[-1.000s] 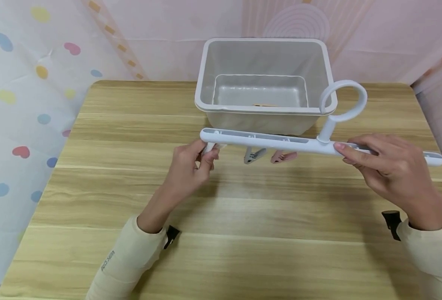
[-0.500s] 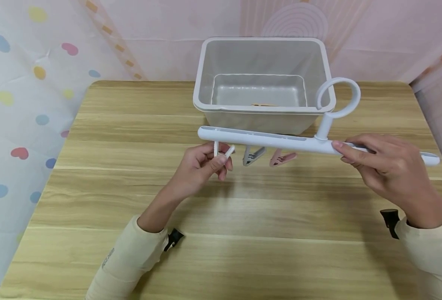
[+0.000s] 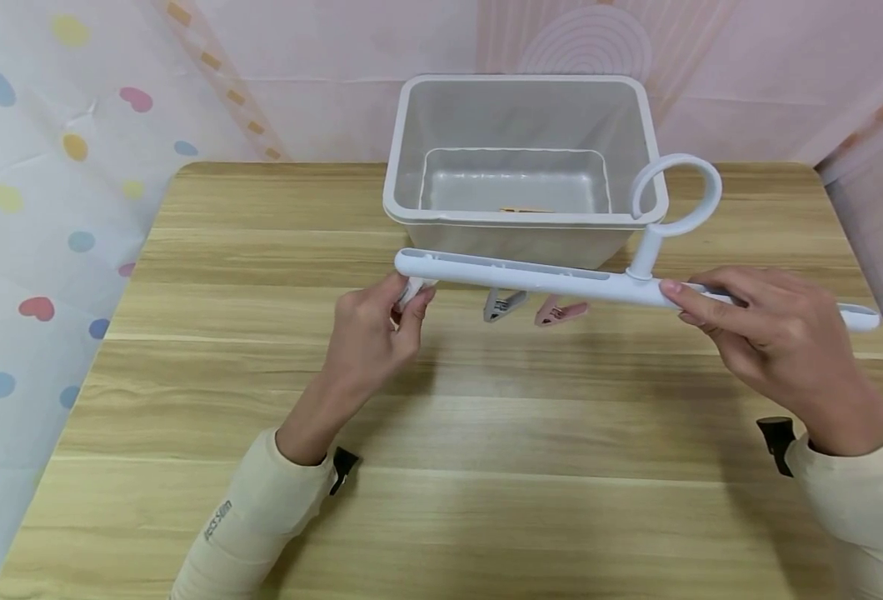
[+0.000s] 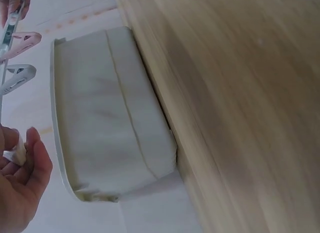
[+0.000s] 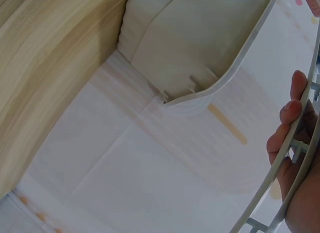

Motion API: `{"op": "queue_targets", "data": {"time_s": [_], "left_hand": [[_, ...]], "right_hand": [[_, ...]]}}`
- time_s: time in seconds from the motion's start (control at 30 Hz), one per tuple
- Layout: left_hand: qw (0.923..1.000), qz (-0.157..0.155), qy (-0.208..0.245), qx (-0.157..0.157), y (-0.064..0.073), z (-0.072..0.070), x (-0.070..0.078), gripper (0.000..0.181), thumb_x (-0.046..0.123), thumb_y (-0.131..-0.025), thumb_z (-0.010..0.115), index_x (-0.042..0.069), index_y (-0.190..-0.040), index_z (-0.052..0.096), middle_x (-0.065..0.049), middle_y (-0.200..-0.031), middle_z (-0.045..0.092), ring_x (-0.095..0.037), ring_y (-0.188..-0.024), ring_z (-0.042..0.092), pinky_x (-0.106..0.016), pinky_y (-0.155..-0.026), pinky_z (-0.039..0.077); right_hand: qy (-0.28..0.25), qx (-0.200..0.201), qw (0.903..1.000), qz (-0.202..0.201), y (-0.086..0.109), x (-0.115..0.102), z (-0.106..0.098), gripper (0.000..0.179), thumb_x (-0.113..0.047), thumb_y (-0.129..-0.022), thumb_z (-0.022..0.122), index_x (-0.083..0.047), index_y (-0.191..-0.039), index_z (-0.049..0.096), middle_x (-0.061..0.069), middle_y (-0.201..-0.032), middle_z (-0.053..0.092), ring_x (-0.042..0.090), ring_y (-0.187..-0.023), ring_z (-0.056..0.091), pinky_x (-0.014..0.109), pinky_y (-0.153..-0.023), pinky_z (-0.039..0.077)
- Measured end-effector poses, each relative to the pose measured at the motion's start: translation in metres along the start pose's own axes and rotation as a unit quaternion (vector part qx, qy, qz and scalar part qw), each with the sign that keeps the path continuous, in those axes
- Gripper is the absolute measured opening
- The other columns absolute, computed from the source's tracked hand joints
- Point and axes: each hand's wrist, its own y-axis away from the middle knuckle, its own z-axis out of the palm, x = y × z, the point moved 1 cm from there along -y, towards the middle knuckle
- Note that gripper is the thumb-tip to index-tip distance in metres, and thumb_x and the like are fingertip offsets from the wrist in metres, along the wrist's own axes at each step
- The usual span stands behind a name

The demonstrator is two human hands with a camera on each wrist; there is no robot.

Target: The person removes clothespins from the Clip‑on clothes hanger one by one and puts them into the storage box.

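My right hand [image 3: 782,337] grips the bar of a white plastic hanger [image 3: 539,280], thumb on top near the base of its round hook. The bar is held in the air, its left end slightly higher. Under that left end, my left hand [image 3: 366,329] pinches a small white clothespin [image 3: 414,292] between thumb and fingers, mostly covered by them. A grey clothespin [image 3: 503,306] and a pink clothespin [image 3: 561,311] hang from the bar farther right. Both clips also show in the left wrist view, above the left hand [image 4: 22,180]. In the right wrist view, fingers [image 5: 282,140] wrap the slotted bar.
A light grey plastic bin [image 3: 516,237] stands at the back of the wooden table [image 3: 531,467], just behind the hanger. An orange item [image 3: 526,210] lies inside it. A patterned cloth backdrop [image 3: 321,75] rises behind and to the left.
Half a second ago the left hand was farther right with the white clothespin in plain sight. It has turned and shifted left, covering most of the clip. The right hand keeps its grip.
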Motion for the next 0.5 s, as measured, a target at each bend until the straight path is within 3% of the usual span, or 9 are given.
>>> {"op": "queue_targets", "data": {"time_s": [0.13, 0.2, 0.27, 0.33, 0.4, 0.5], "left_hand": [[0.9998, -0.004, -0.018, 0.002, 0.0001, -0.0012, 0.0012, 0.009, 0.000, -0.092, 0.069, -0.006, -0.086, 0.064, -0.012, -0.065, 0.066, -0.016, -0.051, 0.058, -0.026, -0.048, 0.047], [0.9993, -0.024, 0.018, -0.021, -0.0007, -0.0022, 0.0018, 0.008, -0.001, -0.092, 0.069, -0.007, -0.088, 0.065, -0.013, -0.067, 0.068, -0.016, -0.052, 0.061, -0.026, -0.049, 0.050], [0.9933, -0.062, 0.079, -0.055, -0.0015, -0.0026, 0.0021, 0.008, -0.002, -0.093, 0.068, -0.009, -0.092, 0.066, -0.015, -0.071, 0.069, -0.016, -0.055, 0.062, -0.026, -0.051, 0.053], [0.9746, -0.114, 0.164, -0.101, -0.0020, -0.0030, 0.0028, 0.009, -0.002, -0.095, 0.066, -0.011, -0.097, 0.066, -0.018, -0.075, 0.069, -0.016, -0.058, 0.064, -0.026, -0.055, 0.056], [0.9481, -0.158, 0.238, -0.139, -0.0025, -0.0035, 0.0044, 0.010, -0.003, -0.097, 0.062, -0.012, -0.101, 0.065, -0.020, -0.079, 0.068, -0.013, -0.061, 0.064, -0.025, -0.059, 0.057], [0.9116, -0.189, 0.320, -0.177, -0.0034, -0.0041, 0.0062, 0.011, -0.005, -0.100, 0.056, -0.013, -0.102, 0.063, -0.022, -0.082, 0.065, -0.010, -0.063, 0.064, -0.026, -0.063, 0.058]], "right_hand": [[0.006, 0.001, 1.0000, 0.001, 0.0002, -0.0003, -0.0004, 0.030, -0.042, -0.104, 0.053, -0.030, -0.117, 0.078, 0.013, -0.077, 0.071, 0.018, -0.055, 0.041, 0.025, -0.055, 0.029], [0.012, -0.003, 0.9999, 0.001, 0.0008, 0.0004, -0.0010, 0.031, -0.042, -0.104, 0.053, -0.030, -0.117, 0.078, 0.013, -0.077, 0.071, 0.019, -0.055, 0.042, 0.026, -0.055, 0.030], [0.016, -0.008, 0.9998, 0.001, 0.0012, 0.0010, -0.0018, 0.031, -0.042, -0.104, 0.052, -0.030, -0.118, 0.077, 0.013, -0.078, 0.072, 0.020, -0.055, 0.044, 0.026, -0.055, 0.031], [0.009, -0.006, 0.9999, 0.000, 0.0016, 0.0013, -0.0012, 0.031, -0.042, -0.104, 0.053, -0.030, -0.118, 0.077, 0.013, -0.077, 0.072, 0.020, -0.055, 0.046, 0.026, -0.055, 0.032], [-0.001, -0.003, 1.0000, -0.001, 0.0016, 0.0013, -0.0005, 0.030, -0.042, -0.104, 0.054, -0.030, -0.117, 0.078, 0.013, -0.076, 0.071, 0.020, -0.055, 0.047, 0.025, -0.056, 0.032], [-0.017, 0.005, 0.9998, -0.001, 0.0015, 0.0010, 0.0008, 0.029, -0.041, -0.104, 0.055, -0.030, -0.117, 0.078, 0.013, -0.074, 0.071, 0.020, -0.055, 0.047, 0.024, -0.056, 0.033]]}}
